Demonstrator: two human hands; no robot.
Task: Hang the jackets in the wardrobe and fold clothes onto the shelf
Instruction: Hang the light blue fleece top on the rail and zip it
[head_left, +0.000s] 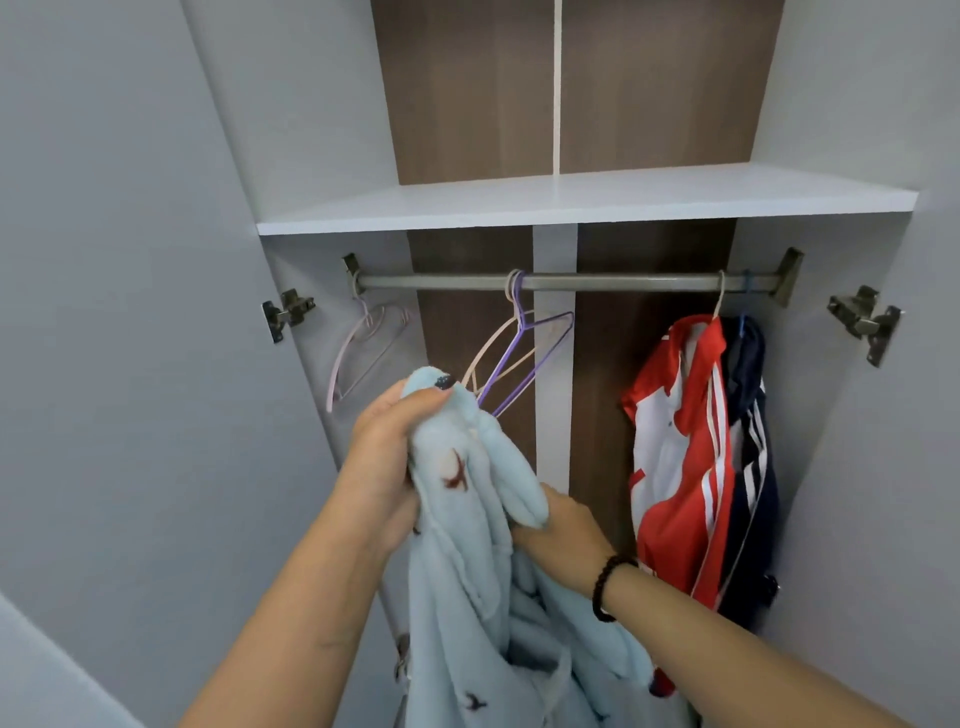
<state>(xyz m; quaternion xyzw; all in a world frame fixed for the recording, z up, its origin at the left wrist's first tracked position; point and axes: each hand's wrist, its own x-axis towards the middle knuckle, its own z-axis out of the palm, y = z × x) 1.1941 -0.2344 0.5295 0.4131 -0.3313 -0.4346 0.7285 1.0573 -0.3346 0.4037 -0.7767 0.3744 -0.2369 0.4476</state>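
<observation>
head view. landmark: the rail (566, 282) under the white shelf (587, 200).

light blue fleece garment (467, 561) held in front of the wardrobe, below the rail and left of its middle. long axis close to vertical: top end bunched up high, the rest hanging down out of frame.

left hand (384, 462): fingers curled round the bunched top of the fleece, gripping it. nearer the rail of the two hands.

right hand (558, 530): lower and further from the rail, fingers closed on a fold of the fleece beside the left hand. dark bead bracelet (610, 587) on that wrist.

purple hanger (519, 358) and a cream hanger (491, 353) hang together at the rail's middle, tilted, their lower ends just behind and above the left hand. whether the fleece touches them: cannot tell. pink hanger (363, 348) at the rail's left end, bare.

right end of rail: red and white jacket (680, 457) and navy jacket (750, 467), both hung.

judgement: the free hangers lie up and slightly right of the left hand, so the top of the fleece is already the end nearest them. shelf holds no folded clothes in view.
</observation>
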